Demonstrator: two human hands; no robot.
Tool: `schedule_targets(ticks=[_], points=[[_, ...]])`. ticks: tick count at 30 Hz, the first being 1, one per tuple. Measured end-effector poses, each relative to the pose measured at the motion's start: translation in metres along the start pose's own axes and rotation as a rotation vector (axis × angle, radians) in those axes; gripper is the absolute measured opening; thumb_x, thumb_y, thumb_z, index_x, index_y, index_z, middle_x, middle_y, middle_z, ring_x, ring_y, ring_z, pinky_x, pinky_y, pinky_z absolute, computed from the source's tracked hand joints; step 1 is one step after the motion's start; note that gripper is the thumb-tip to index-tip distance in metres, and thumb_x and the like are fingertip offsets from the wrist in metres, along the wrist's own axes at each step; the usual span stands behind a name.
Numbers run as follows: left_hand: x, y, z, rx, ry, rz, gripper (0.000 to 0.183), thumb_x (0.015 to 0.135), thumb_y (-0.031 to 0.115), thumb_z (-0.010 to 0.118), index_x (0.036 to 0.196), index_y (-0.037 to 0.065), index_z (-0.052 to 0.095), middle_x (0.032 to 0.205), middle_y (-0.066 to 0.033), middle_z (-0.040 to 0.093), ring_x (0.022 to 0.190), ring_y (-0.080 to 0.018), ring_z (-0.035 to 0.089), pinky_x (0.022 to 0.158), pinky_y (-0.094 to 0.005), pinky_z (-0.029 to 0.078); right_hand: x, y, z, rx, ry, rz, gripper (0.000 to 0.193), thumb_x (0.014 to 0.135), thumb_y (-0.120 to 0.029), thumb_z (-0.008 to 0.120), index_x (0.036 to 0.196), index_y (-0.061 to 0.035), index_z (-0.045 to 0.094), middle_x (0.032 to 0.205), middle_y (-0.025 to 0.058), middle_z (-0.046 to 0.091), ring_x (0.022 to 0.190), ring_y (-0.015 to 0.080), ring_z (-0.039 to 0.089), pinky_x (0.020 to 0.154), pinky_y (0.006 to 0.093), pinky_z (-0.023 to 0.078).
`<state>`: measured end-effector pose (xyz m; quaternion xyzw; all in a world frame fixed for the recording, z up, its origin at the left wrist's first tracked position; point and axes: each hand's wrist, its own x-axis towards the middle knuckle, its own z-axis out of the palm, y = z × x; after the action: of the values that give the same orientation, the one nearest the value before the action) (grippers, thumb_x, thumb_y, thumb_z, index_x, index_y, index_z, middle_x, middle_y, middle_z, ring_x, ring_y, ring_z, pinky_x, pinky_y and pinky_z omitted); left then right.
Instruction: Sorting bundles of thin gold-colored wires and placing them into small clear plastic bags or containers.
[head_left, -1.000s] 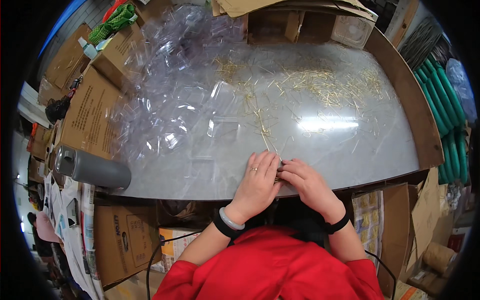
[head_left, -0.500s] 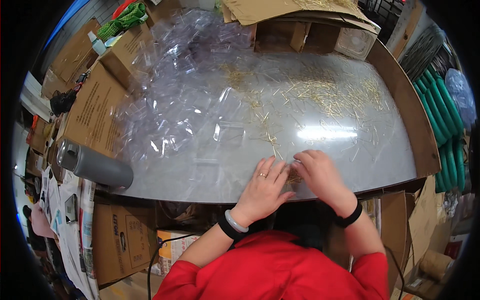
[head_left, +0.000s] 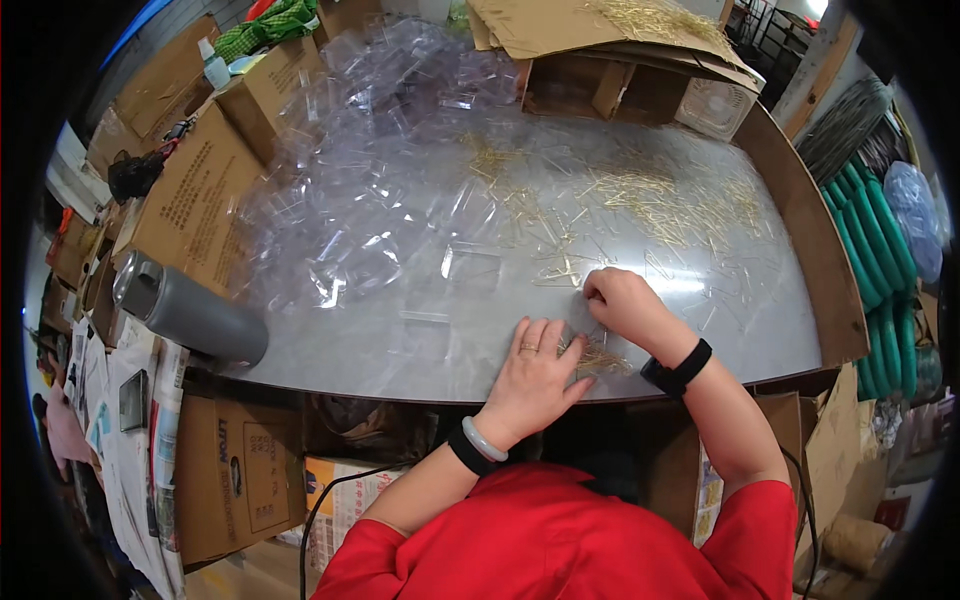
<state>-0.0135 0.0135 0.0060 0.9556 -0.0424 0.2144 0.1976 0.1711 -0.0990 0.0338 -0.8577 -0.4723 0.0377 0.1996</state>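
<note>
Low on the grey tabletop (head_left: 375,368), my left hand (head_left: 538,372) lies palm down near the front edge. Its fingers are stretched out and the thumb points toward a small heap of thin gold metal pins (head_left: 603,357). My right hand (head_left: 628,303) is just beyond that heap, fingers curled into a pinch; whatever they may grip is hidden. Loose gold wire pins (head_left: 560,268) lie beside its fingertips. Left of my hands, single clear plastic pouches or boxes (head_left: 470,268) lie apart from a large pile of similar clear plastic pieces (head_left: 345,210).
A grey bottle (head_left: 205,318) stands at the table's left edge. More gold pins (head_left: 660,205) are scattered toward the far right. Cardboard boxes (head_left: 195,215) wall the left side, a brown board (head_left: 805,230) the right. A white fan (head_left: 712,105) sits at the back.
My right hand has lifted off the small pin heap and moved forward, away from my left hand. The heap shows more now. My left hand has stayed nearly in place.
</note>
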Motion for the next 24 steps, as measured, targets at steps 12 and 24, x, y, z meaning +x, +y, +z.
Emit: schedule_targets(ticks=[12,24], points=[[0.001,-0.001,0.000,0.001,0.009,0.072,0.052,0.083,0.030,0.075,0.125,0.001,0.060,0.127,-0.0155,0.052,0.122,-0.0361,0.044,0.112,-0.0506,0.033,0.007,-0.009,-0.006,0.135,-0.061,-0.328,0.027,0.078,0.001,0.061,0.103,-0.0046,0.070,0.105,0.0132,0.066,0.101,0.0339,0.064,0.087,0.0428,0.053],[-0.003,-0.002,0.003,0.047,0.123,-0.120,0.088,0.081,0.043,0.079,0.142,-0.006,0.040,0.136,-0.0259,0.047,0.133,-0.0422,0.039,0.116,-0.0569,0.026,-0.074,-0.007,-0.025,-0.023,0.026,-0.341,0.043,0.084,-0.023,0.074,0.123,-0.0077,0.064,0.129,0.0122,0.062,0.109,0.0342,0.060,0.094,0.0439,0.050]])
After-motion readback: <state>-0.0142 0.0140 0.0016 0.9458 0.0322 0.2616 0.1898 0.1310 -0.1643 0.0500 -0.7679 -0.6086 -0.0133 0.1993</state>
